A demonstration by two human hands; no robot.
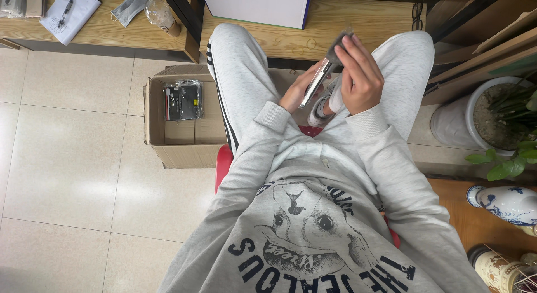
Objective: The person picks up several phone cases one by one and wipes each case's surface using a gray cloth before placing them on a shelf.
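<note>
Grey sleeves lead to my hands over my lap: my left hand [295, 93] and right hand [361, 74] both closed on one flat plastic-wrapped packet [323, 74], tilted on edge. Beyond my left knee, the cardboard box [168, 147] on the floor holds one similar wrapped packet [183, 101]; I judge the handling barely begun.

Both arms, in grey sleeves, reach forward to the upper middle of the frame. The left hand [295, 91] is lower, its fingers curled upward. The right hand [361, 74] is above it, back to the camera, fingers bent and closed in a grip.
</note>
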